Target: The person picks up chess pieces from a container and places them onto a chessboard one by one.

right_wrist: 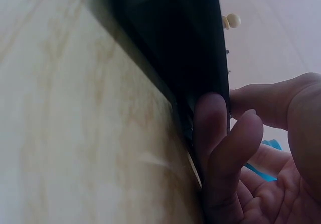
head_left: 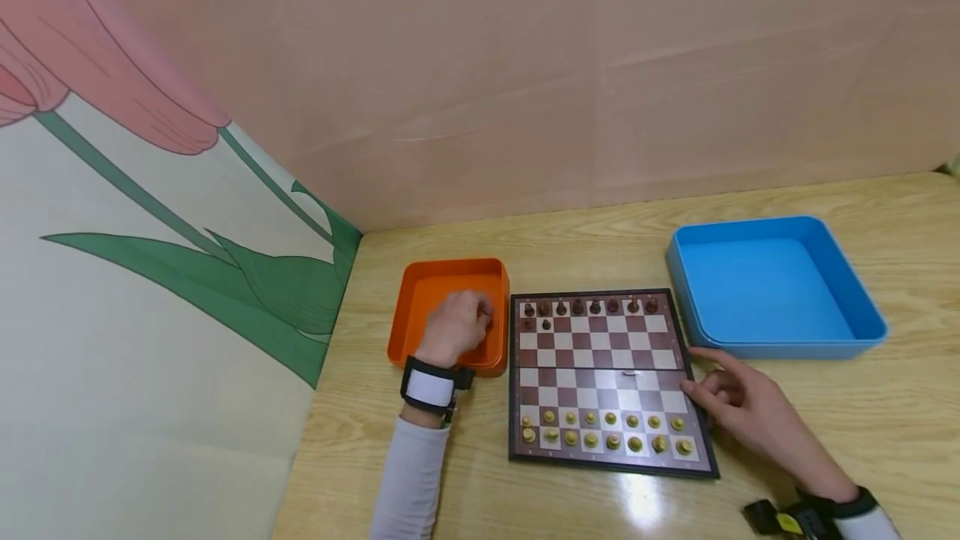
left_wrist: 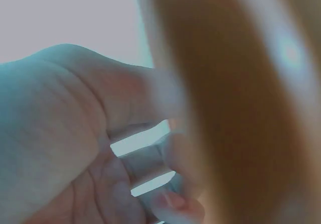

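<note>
In the head view, my left hand [head_left: 454, 325] is inside the orange box [head_left: 420, 290], with its fingertips bent together at a small dark chess piece [head_left: 490, 317] near the right wall. The left wrist view hides those fingertips behind a blurred brown band. To the right of the box lies the chessboard [head_left: 600, 382]. My right hand [head_left: 750, 407] grips its right edge, thumb on top and fingers against the side. Dark pieces [head_left: 577, 307] fill the far row, with two more dark pieces [head_left: 546, 325] in front at the left. Gold pieces [head_left: 590, 438] stand in two near rows.
A blue box [head_left: 772, 290] stands beyond my right hand, close to the board's far right corner. The wooden table [head_left: 465, 490] ends against a beige-pink backdrop [head_left: 480, 107] behind and a flower-printed sheet [head_left: 187, 340] at the left.
</note>
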Available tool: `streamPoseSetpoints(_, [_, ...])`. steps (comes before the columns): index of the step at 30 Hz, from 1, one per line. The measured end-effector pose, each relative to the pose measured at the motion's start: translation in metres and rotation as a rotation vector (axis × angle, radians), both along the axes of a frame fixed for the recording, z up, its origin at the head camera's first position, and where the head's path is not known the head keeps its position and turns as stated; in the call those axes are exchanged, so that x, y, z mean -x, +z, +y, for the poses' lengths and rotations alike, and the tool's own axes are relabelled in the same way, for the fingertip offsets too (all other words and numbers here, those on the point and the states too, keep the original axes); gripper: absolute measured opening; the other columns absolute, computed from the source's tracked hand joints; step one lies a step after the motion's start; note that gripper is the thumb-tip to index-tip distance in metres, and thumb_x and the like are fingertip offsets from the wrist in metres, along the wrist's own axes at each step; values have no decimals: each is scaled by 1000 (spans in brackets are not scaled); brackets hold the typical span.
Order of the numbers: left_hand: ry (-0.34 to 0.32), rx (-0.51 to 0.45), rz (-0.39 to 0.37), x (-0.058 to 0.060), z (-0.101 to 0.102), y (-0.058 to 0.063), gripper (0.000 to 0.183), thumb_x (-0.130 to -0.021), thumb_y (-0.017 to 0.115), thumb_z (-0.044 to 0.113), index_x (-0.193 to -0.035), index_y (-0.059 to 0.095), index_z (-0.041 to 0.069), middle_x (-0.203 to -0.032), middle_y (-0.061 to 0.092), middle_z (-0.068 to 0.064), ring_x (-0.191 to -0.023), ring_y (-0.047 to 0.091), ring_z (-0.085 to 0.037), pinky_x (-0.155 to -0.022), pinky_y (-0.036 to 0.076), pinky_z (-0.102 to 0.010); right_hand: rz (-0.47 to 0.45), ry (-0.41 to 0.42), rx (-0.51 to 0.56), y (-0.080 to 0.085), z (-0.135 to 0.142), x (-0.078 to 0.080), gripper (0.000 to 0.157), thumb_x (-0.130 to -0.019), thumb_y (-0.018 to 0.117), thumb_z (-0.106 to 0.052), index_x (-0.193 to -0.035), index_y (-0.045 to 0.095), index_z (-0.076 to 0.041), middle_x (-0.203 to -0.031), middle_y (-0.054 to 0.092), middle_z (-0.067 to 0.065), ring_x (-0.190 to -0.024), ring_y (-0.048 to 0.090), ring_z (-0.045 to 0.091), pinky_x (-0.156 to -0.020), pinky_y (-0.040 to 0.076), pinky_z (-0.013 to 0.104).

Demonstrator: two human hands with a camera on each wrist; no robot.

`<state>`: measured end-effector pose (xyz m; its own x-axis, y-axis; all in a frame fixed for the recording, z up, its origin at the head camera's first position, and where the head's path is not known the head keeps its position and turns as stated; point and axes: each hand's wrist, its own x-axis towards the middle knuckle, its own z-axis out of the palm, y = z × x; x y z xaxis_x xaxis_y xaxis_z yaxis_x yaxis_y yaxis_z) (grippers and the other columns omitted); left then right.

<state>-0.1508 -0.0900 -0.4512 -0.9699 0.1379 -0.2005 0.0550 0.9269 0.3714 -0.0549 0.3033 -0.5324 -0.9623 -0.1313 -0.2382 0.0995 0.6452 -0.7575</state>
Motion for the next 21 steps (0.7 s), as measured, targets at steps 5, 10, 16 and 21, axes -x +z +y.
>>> streamPoseSetpoints(5, [3,-9,85,-2,-2,6,7,-104,71,19,-103,77,16,-86,70,3,-71,61,-13,-59,49,-28,5,1,0,0,0,0,70,-108,65,-38,-157,41,5,-91,72,5,-73,66,17,-61,56,28])
streamPoseSetpoints(10, [0,21,166,-4,-4,10,7,-104,73,20,-103,79,17,-90,74,3,-70,62,-11,-56,49,-26,2,1,1,0,0,0,69,-108,65,-37,-157,41,6,-92,73,5,-73,66,17,-61,56,28])
streamPoseSetpoints(16, [4,13,279,-7,-4,16,8,-104,73,22,-104,80,18,-95,77,2,-68,62,-11,-52,48,-26,4,5,2,-1,1,1,69,-108,65,-37,-157,40,5,-92,72,5,-73,65,17,-61,56,28])
streamPoseSetpoints(21, [-25,-26,366,-9,2,20,8,-104,73,23,-107,78,18,-98,77,2,-72,63,-12,-54,48,-25,2,8,13,-3,2,0,69,-109,64,-36,-158,40,5,-92,73,5,-71,65,16,-58,57,30])
